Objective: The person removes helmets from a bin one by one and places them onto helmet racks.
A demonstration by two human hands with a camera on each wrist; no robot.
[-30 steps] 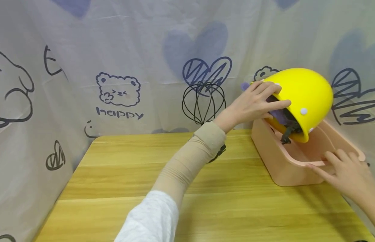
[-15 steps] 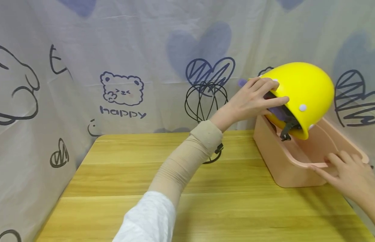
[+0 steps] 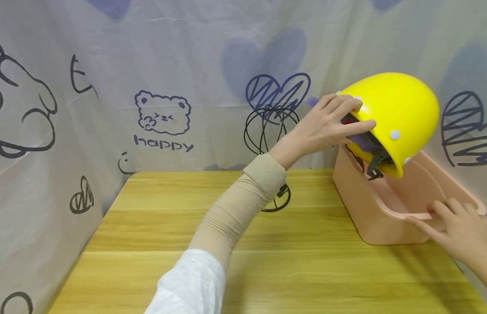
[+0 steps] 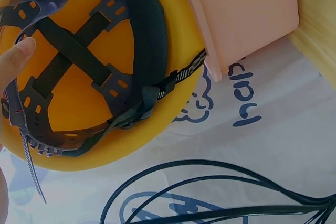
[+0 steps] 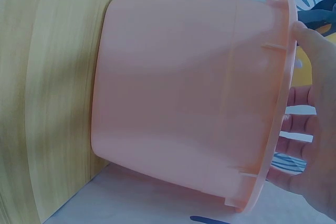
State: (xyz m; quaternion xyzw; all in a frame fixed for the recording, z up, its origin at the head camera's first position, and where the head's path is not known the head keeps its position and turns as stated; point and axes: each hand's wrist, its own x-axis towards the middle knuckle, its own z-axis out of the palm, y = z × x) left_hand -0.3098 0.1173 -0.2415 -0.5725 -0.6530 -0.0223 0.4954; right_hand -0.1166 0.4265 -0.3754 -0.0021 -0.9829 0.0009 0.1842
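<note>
A yellow hard hat with white studs hangs tilted above the back of a pink plastic bin. My left hand grips the hat at its rim, thumb on the outer shell and fingers partly hidden. Inside the hat, dark crossed straps and a headband show in the left wrist view, and a chin strap dangles near the bin's rim. At the bin's near end, my right hand holds the rim, its fingers hooked over the edge in the right wrist view.
A black wire stand with a balloon-shaped cage and round base stands behind my left forearm, partly hidden by it. The wooden table meets a printed curtain at the back and left. The bin stands near the table's right edge.
My left hand has lifted the hard hat a little higher over the bin. My right hand stays on the rim. The whole head view has shifted slightly.
</note>
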